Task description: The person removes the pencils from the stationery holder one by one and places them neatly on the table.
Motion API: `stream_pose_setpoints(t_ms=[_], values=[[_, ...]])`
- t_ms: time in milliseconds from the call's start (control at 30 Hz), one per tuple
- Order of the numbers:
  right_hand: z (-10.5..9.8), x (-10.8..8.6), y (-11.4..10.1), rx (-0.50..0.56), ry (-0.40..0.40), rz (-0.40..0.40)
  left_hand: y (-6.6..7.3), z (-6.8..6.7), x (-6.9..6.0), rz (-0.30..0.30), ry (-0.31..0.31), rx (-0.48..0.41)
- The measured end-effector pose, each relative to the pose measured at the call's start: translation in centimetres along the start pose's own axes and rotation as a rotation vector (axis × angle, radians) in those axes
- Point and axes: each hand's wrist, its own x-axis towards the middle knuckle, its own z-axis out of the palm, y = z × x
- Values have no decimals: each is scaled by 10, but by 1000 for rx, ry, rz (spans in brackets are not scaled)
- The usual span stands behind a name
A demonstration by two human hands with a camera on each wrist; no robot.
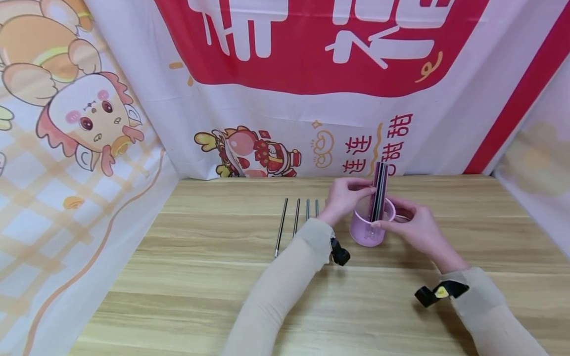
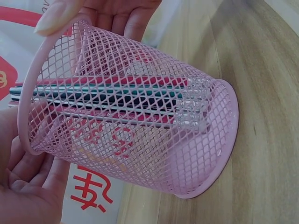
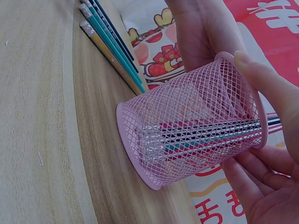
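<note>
A pink mesh pen cup (image 1: 361, 235) stands on the table with a bundle of pencils (image 1: 380, 180) upright in it. Their clear-capped eraser ends (image 2: 191, 105) are down near the cup's bottom. My left hand (image 1: 347, 198) pinches the bundle above the rim. In the left wrist view, fingers of this hand (image 2: 30, 186) lie beside the cup's mouth. My right hand (image 1: 416, 225) grips the cup's rim from the right. In the right wrist view its thumb (image 3: 261, 77) lies on the rim, while the other fingers are lower at the cup's mouth.
Several more pencils (image 3: 110, 44) lie side by side on the wooden table (image 1: 200, 277), left of the cup and partly behind my left arm. A printed cloth (image 1: 289, 113) hangs along the table's back edge, and another cloth (image 1: 89, 198) on the left.
</note>
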Motion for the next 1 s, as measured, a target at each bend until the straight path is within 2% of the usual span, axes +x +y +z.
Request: stream_pose_setpoints(t_ms=[267,633,1000], values=[[2,-1,0,15,9,-20,-1,0,0,3,16,-11],[1,-2,-1,-2,13,4,-1,-1,0,2,38,3],[1,-2,-1,-13,8,10,8,-9,0,23,73,-58]])
